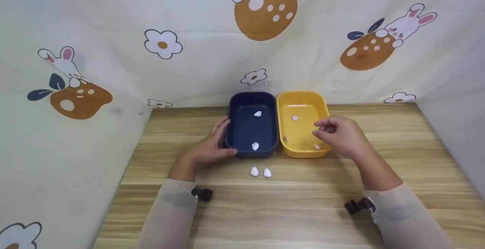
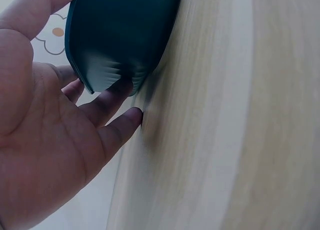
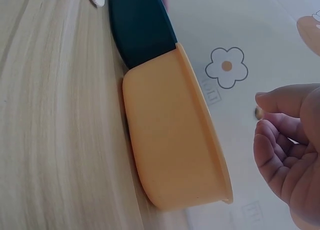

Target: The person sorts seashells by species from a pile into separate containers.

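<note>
My left hand (image 1: 207,148) rests against the left side of a dark blue plastic bin (image 1: 252,154), thumb at its front corner and fingers spread along the outer wall. Two white shell-like pieces lie inside, one toward the back (image 1: 258,114), one toward the front (image 1: 255,146). Over the right rim of the yellow bin (image 1: 303,153), my right hand (image 1: 343,135) pinches a tiny brownish piece (image 3: 258,113) between thumb and index finger; its kind I cannot tell. Several small pale pieces lie in the yellow bin, among them a pinkish-white one (image 1: 295,117).
Two more white shell-like pieces, a left one (image 1: 254,171) and a right one (image 1: 267,173), lie on the wooden table (image 1: 288,211) in front of the bins. Behind the bins rises a cream fabric (image 1: 197,78) printed with rabbits and flowers.
</note>
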{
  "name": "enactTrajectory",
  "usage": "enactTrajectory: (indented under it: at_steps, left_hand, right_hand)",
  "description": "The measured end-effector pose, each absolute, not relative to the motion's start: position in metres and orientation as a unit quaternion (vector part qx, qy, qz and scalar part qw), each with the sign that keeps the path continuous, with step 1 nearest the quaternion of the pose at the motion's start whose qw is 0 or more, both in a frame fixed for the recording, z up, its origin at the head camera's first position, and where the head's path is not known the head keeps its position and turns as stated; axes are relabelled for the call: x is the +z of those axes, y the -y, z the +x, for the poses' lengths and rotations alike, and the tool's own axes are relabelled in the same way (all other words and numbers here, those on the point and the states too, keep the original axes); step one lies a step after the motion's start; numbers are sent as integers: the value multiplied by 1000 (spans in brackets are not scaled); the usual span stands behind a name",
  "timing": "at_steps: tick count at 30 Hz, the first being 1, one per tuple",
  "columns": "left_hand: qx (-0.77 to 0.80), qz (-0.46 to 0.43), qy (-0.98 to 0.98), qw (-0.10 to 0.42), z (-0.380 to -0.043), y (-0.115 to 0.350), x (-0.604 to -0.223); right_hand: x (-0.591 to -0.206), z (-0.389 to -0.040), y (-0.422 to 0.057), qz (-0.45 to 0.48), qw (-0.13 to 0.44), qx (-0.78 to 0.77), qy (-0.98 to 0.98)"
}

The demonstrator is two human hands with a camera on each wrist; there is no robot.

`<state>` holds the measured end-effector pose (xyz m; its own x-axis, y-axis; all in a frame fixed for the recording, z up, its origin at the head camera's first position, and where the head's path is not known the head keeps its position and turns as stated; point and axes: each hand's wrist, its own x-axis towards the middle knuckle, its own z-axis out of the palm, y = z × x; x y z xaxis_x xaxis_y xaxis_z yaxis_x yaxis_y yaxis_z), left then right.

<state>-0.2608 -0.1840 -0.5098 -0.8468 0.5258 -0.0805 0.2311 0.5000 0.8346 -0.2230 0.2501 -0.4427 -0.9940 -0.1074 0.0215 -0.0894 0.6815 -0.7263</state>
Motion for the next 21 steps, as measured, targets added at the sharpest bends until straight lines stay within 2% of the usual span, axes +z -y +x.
enactTrajectory:
  at_steps: [6, 13, 21]
  left_hand:
    - [446, 221, -852, 161, -260, 184, -509]
    - [455, 221, -848, 160, -261, 184, -511]
    - [451, 214, -852, 159, -260, 184, -510]
  right_hand:
    - [-446, -224, -245, -63, 19, -396, -916]
    - [-441, -218, -226, -78, 69, -413, -905]
    - [-436, -210, -197, -110, 69, -431, -893]
